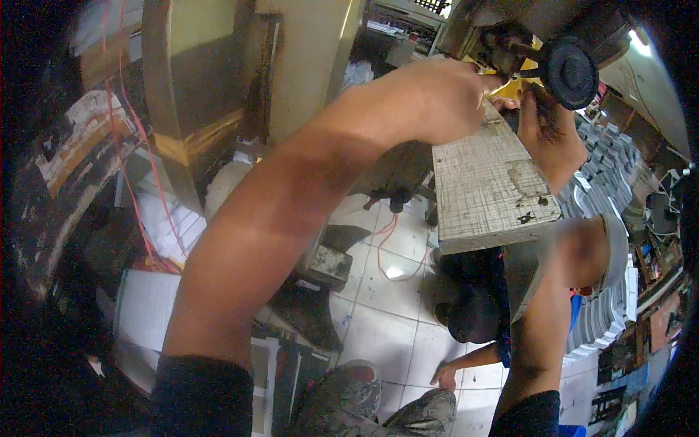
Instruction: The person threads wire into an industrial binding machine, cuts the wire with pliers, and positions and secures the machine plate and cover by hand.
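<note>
White floor tiles [368, 320] lie below; both hands [460, 102] [555, 142], grip unclear, are near a board [491, 178].

1. Fingertips of the bare left hand [455, 102] vanish into shadow at the dark metal machine [455, 33], itself cut off above; I can't tell what they touch.
2. The bare right hand [555, 142] is partly covered by a round black knob [571, 73], its grip unclear.
3. A pale, scratched wooden board [491, 182] hides some of the right forearm.
4. Both black sleeves [202, 397] run off below.
5. A smeared patch [564, 251] stays unreadable.
</note>
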Available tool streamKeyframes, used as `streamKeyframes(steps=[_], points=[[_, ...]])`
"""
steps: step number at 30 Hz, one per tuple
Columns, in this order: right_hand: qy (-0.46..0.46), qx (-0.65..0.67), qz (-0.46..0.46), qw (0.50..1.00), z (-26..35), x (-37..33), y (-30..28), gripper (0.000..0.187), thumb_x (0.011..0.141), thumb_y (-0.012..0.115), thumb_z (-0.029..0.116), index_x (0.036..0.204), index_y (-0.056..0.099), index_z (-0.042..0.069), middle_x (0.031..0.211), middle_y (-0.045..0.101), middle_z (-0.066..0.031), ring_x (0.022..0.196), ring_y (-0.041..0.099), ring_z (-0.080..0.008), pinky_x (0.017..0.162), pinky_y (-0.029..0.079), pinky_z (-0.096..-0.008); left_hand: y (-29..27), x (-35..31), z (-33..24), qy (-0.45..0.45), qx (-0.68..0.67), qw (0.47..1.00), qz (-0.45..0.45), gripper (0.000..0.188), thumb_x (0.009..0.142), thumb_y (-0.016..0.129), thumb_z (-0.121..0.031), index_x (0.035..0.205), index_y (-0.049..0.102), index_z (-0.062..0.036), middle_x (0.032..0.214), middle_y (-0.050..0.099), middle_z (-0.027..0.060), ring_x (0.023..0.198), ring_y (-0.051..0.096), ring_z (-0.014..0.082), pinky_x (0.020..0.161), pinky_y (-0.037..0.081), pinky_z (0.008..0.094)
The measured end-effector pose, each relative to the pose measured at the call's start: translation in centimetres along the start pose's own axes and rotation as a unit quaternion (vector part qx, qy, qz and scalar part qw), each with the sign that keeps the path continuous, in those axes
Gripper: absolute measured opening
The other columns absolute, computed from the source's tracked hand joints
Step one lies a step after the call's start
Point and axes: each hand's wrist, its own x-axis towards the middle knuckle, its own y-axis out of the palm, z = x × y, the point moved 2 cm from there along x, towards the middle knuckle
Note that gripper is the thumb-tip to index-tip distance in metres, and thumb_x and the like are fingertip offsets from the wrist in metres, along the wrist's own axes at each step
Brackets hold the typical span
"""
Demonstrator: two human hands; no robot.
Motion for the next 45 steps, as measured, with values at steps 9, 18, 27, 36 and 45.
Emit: streamKeyframes(steps=[9, 18, 27, 36, 45], points=[[0.023, 0.012, 0.021, 0.999, 0.3, -0.1, 0.1, 0.02, 0.082, 0.072, 0.017, 0.101, 0.068, 0.01, 0.083, 0.072, -0.009, 0.073, 0.071, -0.0209, 0.064, 0.054, -0.0317, 0.6, 0.4, 0.9, 0.04, 0.017, 0.999, -0.027, 0.046, 0.085, 0.046, -0.013, 0.129, 0.054, -0.0033, 0.094, 0.062, 0.0312, 0.088, 0.063, 0.0437, 0.083, 0.05, 0.048], [0.018, 0.075, 0.073, 0.994, -0.9, 0.1, -0.4, 0.021, 0.083, 0.071, 0.013, 0.104, 0.068, 0.011, 0.084, 0.072, -0.0087, 0.073, 0.071, -0.0158, 0.064, 0.053, -0.0295, 0.2, 0.2, 0.1, 0.011, 0.018, 1.0, -0.007, 0.043, 0.085, 0.045, -0.014, 0.124, 0.056, -0.0018, 0.096, 0.063, 0.0293, 0.091, 0.061, 0.0442, 0.085, 0.049, 0.0494], [-0.011, 0.062, 0.033, 0.997, -2.2, -0.3, 0.6, 0.02, 0.082, 0.072, 0.015, 0.101, 0.067, 0.012, 0.082, 0.071, -0.0081, 0.071, 0.071, -0.0208, 0.063, 0.053, -0.0304, 0.7, 0.0, 0.8, 0.063, 0.024, 0.997, -0.033, 0.04, 0.084, 0.045, -0.012, 0.12, 0.059, -0.002, 0.093, 0.062, 0.0293, 0.086, 0.062, 0.044, 0.081, 0.05, 0.0497], [-0.026, 0.059, 0.022, 0.998, -2.7, -0.2, 1.0, 0.017, 0.08, 0.074, 0.019, 0.095, 0.069, 0.011, 0.077, 0.072, -0.0063, 0.065, 0.07, -0.019, 0.061, 0.053, -0.0299, 0.7, -0.5, 0.8, 0.06, 0.039, 0.997, -0.032, 0.035, 0.084, 0.045, -0.01, 0.113, 0.062, -0.0014, 0.091, 0.063, 0.0279, 0.084, 0.062, 0.0435, 0.077, 0.051, 0.0491], [-0.002, 0.058, 0.044, 0.997, -3.3, -0.4, 1.2, 0.017, 0.081, 0.074, 0.02, 0.094, 0.069, 0.009, 0.077, 0.07, -0.0085, 0.066, 0.07, -0.0209, 0.062, 0.053, -0.0311, 1.1, -0.3, 0.8, 0.016, 0.043, 0.998, -0.035, 0.034, 0.086, 0.044, -0.012, 0.11, 0.065, -0.0007, 0.095, 0.064, 0.0262, 0.089, 0.062, 0.0424, 0.084, 0.049, 0.0486]])
